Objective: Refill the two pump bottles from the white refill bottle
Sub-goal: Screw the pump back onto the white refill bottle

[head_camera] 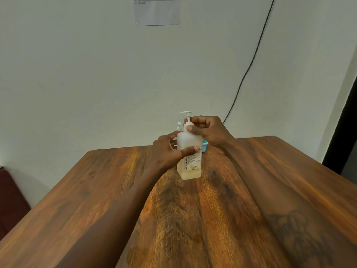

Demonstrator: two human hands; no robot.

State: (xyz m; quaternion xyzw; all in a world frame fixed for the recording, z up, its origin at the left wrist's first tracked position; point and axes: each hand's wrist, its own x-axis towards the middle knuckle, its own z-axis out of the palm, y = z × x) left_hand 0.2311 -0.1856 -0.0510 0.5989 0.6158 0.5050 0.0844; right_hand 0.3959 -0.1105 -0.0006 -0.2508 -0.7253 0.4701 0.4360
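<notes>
A translucent pump bottle (190, 165) with a printed label and a little yellowish liquid at the bottom stands upright on the wooden table (116, 190). My left hand (170, 150) grips its body from the left, thumb across the front. My right hand (207, 130) pinches the white pump collar at the neck. Behind it, a second pump head (179, 126) shows, its bottle mostly hidden. The white refill bottle is not visible.
A small blue container (205, 146) sits behind the bottle, mostly hidden. The table's far edge meets a pale wall with a paper notice (156, 10) and a black cable (251, 60). A dark doorway (345, 132) is at right.
</notes>
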